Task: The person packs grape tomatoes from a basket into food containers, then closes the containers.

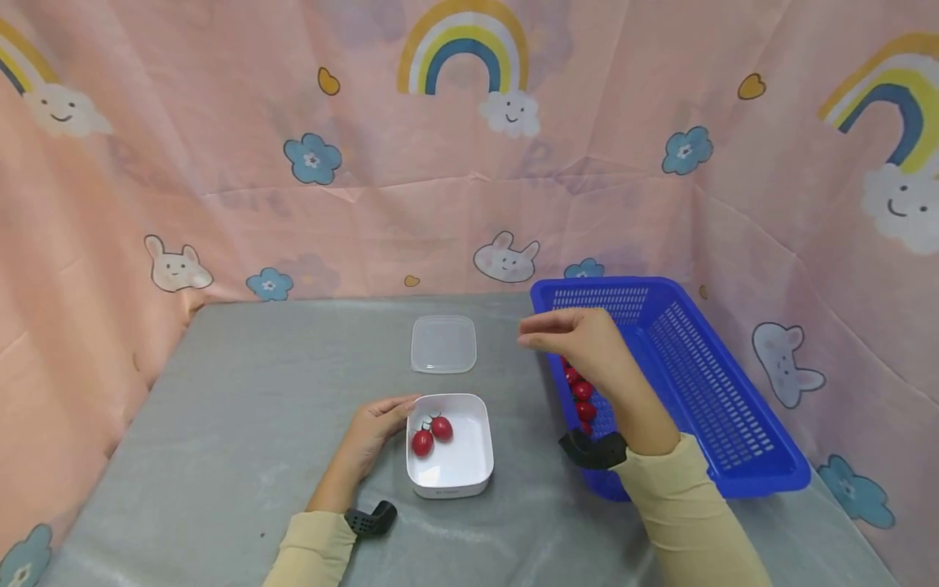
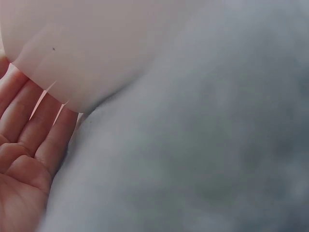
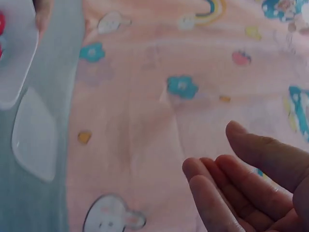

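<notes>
A white square container (image 1: pixel 469 444) stands on the grey cloth with two small red cherry tomatoes (image 1: pixel 442 428) in its far left part. My left hand (image 1: pixel 374 428) holds the container at its far left corner; in the left wrist view, its fingers (image 2: pixel 46 118) pass behind the pale wall, which hides their tips. Over the left side of a blue plastic basket (image 1: pixel 722 391), my right hand (image 1: pixel 590 346) is raised with nothing in it. The right wrist view shows its fingers (image 3: pixel 207 198) loosely bent and the thumb apart. Several cherry tomatoes (image 1: pixel 583 391) lie along the basket's left side, partly behind that hand.
A clear, flat square lid (image 1: pixel 443 344) lies just beyond the container. Pink printed cloth (image 1: pixel 440 204) hangs behind the table and along both sides. The slotted basket takes up the table's right side, close to the hanging cloth. Grey cloth (image 1: pixel 242 408) covers the table.
</notes>
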Demonstrator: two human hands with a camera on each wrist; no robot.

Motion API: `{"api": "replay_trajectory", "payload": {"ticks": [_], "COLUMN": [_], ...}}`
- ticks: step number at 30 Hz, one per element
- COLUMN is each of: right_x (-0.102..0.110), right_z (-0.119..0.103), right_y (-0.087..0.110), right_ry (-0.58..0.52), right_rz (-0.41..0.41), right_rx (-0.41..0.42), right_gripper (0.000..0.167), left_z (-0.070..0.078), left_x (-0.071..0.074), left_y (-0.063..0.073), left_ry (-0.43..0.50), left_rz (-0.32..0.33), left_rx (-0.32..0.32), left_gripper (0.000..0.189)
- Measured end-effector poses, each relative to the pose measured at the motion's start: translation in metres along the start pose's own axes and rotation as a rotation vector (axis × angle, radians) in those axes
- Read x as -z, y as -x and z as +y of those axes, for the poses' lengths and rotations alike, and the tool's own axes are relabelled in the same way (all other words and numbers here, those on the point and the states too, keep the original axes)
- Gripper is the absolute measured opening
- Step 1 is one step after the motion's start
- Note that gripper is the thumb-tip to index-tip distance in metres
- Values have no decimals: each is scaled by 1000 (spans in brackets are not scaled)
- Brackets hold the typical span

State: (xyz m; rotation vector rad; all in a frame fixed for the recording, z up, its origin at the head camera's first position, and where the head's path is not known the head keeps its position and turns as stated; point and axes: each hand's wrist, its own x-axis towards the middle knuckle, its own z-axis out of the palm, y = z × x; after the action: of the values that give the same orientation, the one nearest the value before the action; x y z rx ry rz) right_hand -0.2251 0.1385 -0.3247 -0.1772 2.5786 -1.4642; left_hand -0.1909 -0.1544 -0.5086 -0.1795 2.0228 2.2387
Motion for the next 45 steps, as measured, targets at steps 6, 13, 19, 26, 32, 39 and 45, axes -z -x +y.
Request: {"api": "replay_trajectory", "payload": {"ticks": [6,13,19,26,32,39,45], "right_x": [32,51,65,71,71,67,63], "right_z": [29,61,86,113,135,148,154], "right_y": [-15,-29,-40,-48,-55,-61,-64], "right_ry": [-30,-139,-104,-84,-89,-94,-73], "right_rz": [-8,-41,-43,-85,-122,-133,-146], "right_rx": [-15,-65,-127,-220,-250,-282,-304], "right_gripper": [47,54,58,63,66,70,69], "left_z": [-1,-1,-1,-3,-2,-1,-1], "left_x": [1,1,-2,-3,-2,0,1], "left_y": [0,1,0,0,2,2,0], "left_ry": [-9,-20,-6,-9,-2,-22,-32], "left_rz": [-6,-6,-10,-13,-1,-1,-4], "left_rx": [-5,-8,-5,2,0,6,3], "left_gripper": [34,34,34,34,33,34,35]}}
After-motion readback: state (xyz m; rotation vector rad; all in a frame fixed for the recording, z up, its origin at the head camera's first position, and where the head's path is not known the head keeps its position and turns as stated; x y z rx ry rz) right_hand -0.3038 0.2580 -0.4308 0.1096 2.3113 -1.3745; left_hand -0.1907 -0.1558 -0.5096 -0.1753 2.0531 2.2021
